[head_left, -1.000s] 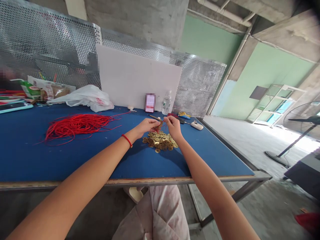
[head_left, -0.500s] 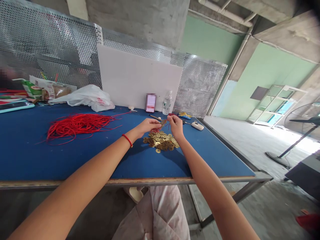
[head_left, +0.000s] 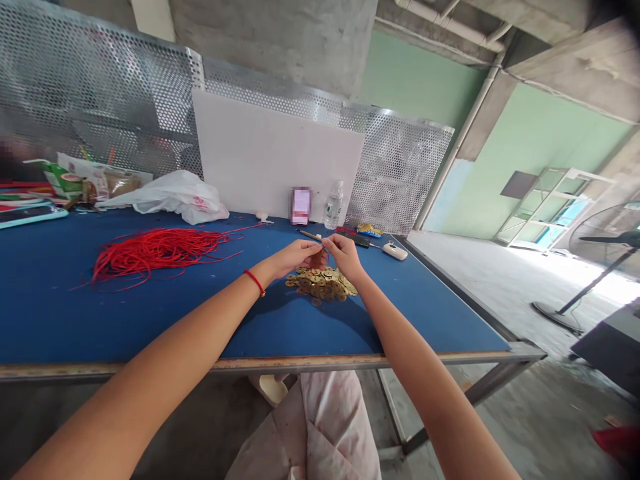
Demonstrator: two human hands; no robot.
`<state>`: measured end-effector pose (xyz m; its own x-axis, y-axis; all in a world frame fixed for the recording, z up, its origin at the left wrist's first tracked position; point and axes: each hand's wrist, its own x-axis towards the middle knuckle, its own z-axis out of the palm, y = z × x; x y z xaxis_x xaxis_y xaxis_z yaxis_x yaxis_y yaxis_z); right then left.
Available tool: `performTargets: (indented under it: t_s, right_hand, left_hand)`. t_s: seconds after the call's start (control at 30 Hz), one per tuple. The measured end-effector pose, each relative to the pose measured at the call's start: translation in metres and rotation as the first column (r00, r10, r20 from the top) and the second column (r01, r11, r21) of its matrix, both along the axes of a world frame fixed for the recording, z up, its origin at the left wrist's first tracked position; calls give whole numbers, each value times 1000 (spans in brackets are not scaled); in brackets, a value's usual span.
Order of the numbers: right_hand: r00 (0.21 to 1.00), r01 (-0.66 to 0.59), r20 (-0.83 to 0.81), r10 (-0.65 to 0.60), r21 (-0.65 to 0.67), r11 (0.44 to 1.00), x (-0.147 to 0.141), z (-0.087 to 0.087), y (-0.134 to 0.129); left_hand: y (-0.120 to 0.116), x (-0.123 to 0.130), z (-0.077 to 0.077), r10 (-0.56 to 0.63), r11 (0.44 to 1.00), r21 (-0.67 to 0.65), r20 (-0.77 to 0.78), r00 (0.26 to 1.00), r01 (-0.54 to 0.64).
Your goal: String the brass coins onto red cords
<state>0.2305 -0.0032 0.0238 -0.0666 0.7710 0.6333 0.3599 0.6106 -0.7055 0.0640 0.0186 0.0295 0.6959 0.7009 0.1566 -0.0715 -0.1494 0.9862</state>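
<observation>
My left hand [head_left: 296, 257] is closed in a pinch just above a pile of brass coins with holes [head_left: 325, 285], at what looks like one such coin, mostly hidden by the fingers. Meeting it fingertip to fingertip, my right hand [head_left: 345, 255] pinches a thin red cord, of which hardly anything shows now. A red bracelet [head_left: 255, 282] circles my left wrist. Left of the hands, a loose bundle of red cords [head_left: 157, 252] lies on the blue tabletop [head_left: 200, 320].
Behind the hands stand a phone [head_left: 301, 205] and a clear bottle [head_left: 333, 205]. A pen-like tool [head_left: 310, 235], a white device [head_left: 395, 251] and a yellow-blue wrapper [head_left: 369, 231] lie nearby. A white plastic bag [head_left: 180, 195] sits at the back left.
My right hand has moved left and slightly down, closing the small gap to my left hand. The coin and cord visible between them before are now largely covered by fingers.
</observation>
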Motion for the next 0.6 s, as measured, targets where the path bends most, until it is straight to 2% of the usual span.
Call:
performTargets:
  t_s: [0.2,0.33,0.47,0.6]
  right_hand:
    - [991,134,16,-134,-13,991,3,0,3]
    - [959,278,92,-267,-133,951,7,-2,4]
    - [892,430,271,-363,-258,865,10,-3,2]
    - [826,479,463,-323,-274,834,9,-1,-1]
  left_hand:
    - [2,2,-1,161,987,15,47,986,-162]
    - [5,1,0,269,960,77,-3,963,-268]
    - [11,2,-5,307,941,183,-114,945,-284]
    - [16,1,-11,316,912,344,-238,918,-224]
